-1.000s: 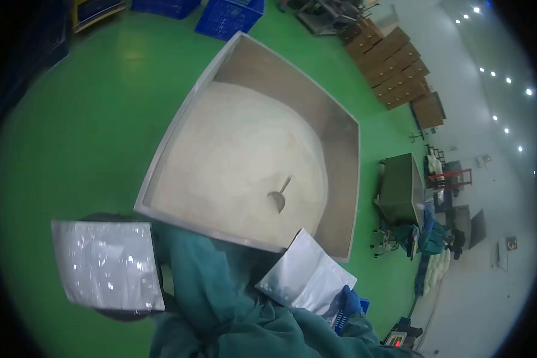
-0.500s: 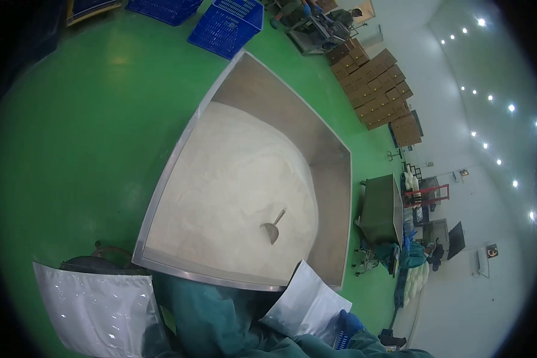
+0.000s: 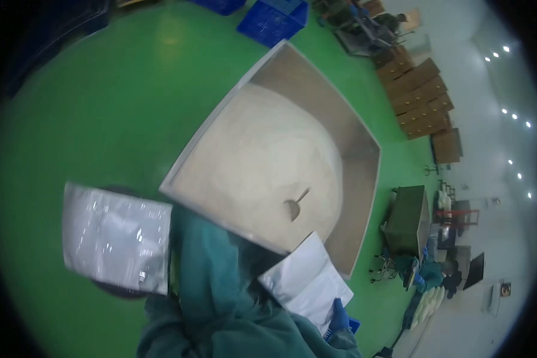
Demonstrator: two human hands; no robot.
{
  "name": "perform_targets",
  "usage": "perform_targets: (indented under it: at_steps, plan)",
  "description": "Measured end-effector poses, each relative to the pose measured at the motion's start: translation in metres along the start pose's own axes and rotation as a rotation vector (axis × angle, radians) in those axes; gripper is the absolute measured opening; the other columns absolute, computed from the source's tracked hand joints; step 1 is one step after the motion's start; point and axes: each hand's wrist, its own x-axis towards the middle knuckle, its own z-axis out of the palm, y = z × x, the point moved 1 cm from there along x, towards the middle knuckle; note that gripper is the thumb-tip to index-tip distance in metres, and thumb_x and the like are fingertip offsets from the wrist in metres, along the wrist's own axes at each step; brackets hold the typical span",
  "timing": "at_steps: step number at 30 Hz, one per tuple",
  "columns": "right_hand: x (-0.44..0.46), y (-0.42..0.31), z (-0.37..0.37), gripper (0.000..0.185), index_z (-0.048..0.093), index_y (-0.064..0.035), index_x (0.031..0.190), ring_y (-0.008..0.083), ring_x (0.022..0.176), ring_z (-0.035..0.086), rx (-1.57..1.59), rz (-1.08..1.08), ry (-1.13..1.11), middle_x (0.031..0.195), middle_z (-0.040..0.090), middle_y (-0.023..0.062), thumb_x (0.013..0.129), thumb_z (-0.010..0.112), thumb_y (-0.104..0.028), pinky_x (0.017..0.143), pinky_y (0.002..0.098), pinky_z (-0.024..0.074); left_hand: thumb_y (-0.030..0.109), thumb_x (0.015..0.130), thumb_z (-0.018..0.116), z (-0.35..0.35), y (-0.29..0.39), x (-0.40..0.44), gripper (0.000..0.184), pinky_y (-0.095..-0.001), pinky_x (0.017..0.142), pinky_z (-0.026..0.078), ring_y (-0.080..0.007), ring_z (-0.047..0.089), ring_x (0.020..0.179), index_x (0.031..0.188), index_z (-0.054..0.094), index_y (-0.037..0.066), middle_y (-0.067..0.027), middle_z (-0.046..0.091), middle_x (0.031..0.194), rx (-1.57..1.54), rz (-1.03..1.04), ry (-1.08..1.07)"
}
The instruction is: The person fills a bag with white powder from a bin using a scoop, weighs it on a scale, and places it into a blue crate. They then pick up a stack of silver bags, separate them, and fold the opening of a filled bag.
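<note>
My right hand (image 3: 339,316), in a blue glove, is closed on the lower right edge of a silver bag (image 3: 304,277). The bag lies across the near corner of a metal bin (image 3: 268,239). Pale powder (image 3: 250,155) fills much of the bin, and a metal scoop (image 3: 293,207) rests on it with its handle up. At the left, more silver bags (image 3: 116,238) lie on a dark round support that shows at their edges. My left hand is not visible; the green sleeve near those bags hides it.
Blue crates (image 3: 274,21) stand beyond the bin. Stacked cardboard boxes (image 3: 420,98) are at the upper right. A second metal bin (image 3: 407,221) stands at the right, with a co-worker in green (image 3: 431,276) beside it. Part of a blue basket (image 3: 353,325) shows by my right hand.
The view dipped and came back, and has shifted so that the bin and left bags appear further right. My right hand stays on the silver bag, and the scoop remains in the powder.
</note>
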Motion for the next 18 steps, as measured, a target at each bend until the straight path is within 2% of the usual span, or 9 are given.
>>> perform_targets:
  at_steps: [2, 5, 6, 7, 9, 11, 13, 15, 18]
  plan:
    - [-0.023, -0.093, 0.034, 0.058, 0.042, 0.0036, 0.136, 0.0246, 0.105, 0.058, 0.782, 0.424, -0.002, 0.119, 0.059, 0.0154, 0.089, 0.060, -0.025, 0.089, 0.0355, 0.0477, 0.024, 0.081, 0.063, -0.042, -0.021, -0.055, 0.039, -0.0458, 0.074, 0.052, -0.0380, 0.066, 0.084, 0.110, 0.058, -0.001, -0.0238, 0.066, 0.085, 0.048, -0.022, 0.012]
    - [-0.024, -0.114, 0.035, 0.058, 0.038, 0.0001, 0.138, 0.0277, 0.111, 0.055, 0.709, 0.062, 0.125, 0.129, 0.053, 0.0143, 0.088, 0.064, -0.015, 0.096, 0.0394, 0.0462, 0.024, 0.081, 0.063, -0.076, -0.028, -0.119, 0.039, -0.0459, 0.074, 0.052, -0.0378, 0.066, 0.083, 0.110, 0.058, -0.001, -0.0238, 0.066, 0.084, 0.077, 0.008, -0.026]
    - [-0.029, -0.141, 0.032, 0.054, 0.043, 0.0004, 0.134, 0.0261, 0.107, 0.057, 0.683, 0.057, 0.151, 0.124, 0.055, 0.0136, 0.087, 0.065, -0.013, 0.093, 0.0378, 0.0469, 0.026, 0.085, 0.058, -0.085, -0.035, -0.125, 0.032, -0.0465, 0.082, 0.049, -0.0375, 0.063, 0.091, 0.107, 0.060, 0.003, -0.0230, 0.065, 0.094, 0.024, -0.192, -0.311]
    - [-0.035, -0.167, 0.028, 0.050, 0.047, 0.0010, 0.130, 0.0239, 0.101, 0.059, 0.669, 0.023, 0.164, 0.119, 0.057, 0.0118, 0.086, 0.066, -0.012, 0.089, 0.0356, 0.0475, 0.026, 0.085, 0.058, -0.104, -0.018, -0.126, 0.032, -0.0465, 0.082, 0.049, -0.0375, 0.063, 0.091, 0.107, 0.060, 0.003, -0.0230, 0.065, 0.094, 0.041, -0.179, -0.319]
    - [-0.046, -0.198, 0.015, 0.043, 0.053, 0.0027, 0.122, 0.0203, 0.095, 0.060, 0.629, -0.074, 0.223, 0.109, 0.061, 0.0094, 0.084, 0.065, -0.011, 0.083, 0.0327, 0.0486, 0.029, 0.089, 0.052, -0.152, 0.051, -0.133, 0.029, -0.0480, 0.078, 0.050, -0.0409, 0.062, 0.086, 0.095, 0.066, 0.004, -0.0218, 0.066, 0.096, 0.153, 0.113, -0.694]
    - [-0.052, -0.213, -0.004, 0.041, 0.054, 0.0029, 0.120, 0.0197, 0.093, 0.061, 0.598, -0.145, 0.241, 0.107, 0.063, 0.0092, 0.083, 0.065, -0.010, 0.082, 0.0322, 0.0490, 0.026, 0.087, 0.053, -0.185, 0.095, -0.140, 0.025, -0.0470, 0.074, 0.049, -0.0402, 0.062, 0.083, 0.091, 0.066, 0.005, -0.0210, 0.065, 0.091, 0.300, 0.263, -0.694]
    - [-0.066, -0.245, -0.024, 0.037, 0.058, 0.0033, 0.114, 0.0179, 0.088, 0.061, 0.483, -0.280, 0.195, 0.100, 0.064, 0.0068, 0.080, 0.067, -0.007, 0.080, 0.0308, 0.0484, 0.024, 0.086, 0.055, -0.228, 0.178, -0.132, 0.022, -0.0460, 0.071, 0.049, -0.0389, 0.062, 0.080, 0.093, 0.066, 0.006, -0.0196, 0.063, 0.084, 0.442, 0.218, -0.788]
    - [-0.093, -0.288, -0.041, 0.034, 0.061, 0.0019, 0.108, 0.0174, 0.084, 0.061, 0.312, -0.393, 0.154, 0.095, 0.065, 0.0068, 0.075, 0.067, -0.004, 0.076, 0.0303, 0.0480, 0.022, 0.086, 0.058, -0.257, 0.269, -0.126, 0.023, -0.0456, 0.068, 0.049, -0.0369, 0.061, 0.076, 0.103, 0.063, 0.006, -0.0175, 0.062, 0.083, 0.173, 0.343, -0.544]
    - [-0.106, -0.331, -0.068, 0.030, 0.066, -0.0040, 0.088, 0.0186, 0.071, 0.061, -0.626, -0.933, 0.360, 0.077, 0.064, 0.0055, 0.059, 0.066, 0.001, 0.063, 0.0301, 0.0465, 0.027, 0.078, 0.071, -0.270, 0.373, -0.117, 0.074, -0.0432, 0.103, 0.039, -0.0371, 0.046, 0.124, 0.139, 0.038, 0.000, -0.0222, 0.046, 0.136, -0.228, 0.906, -0.421]
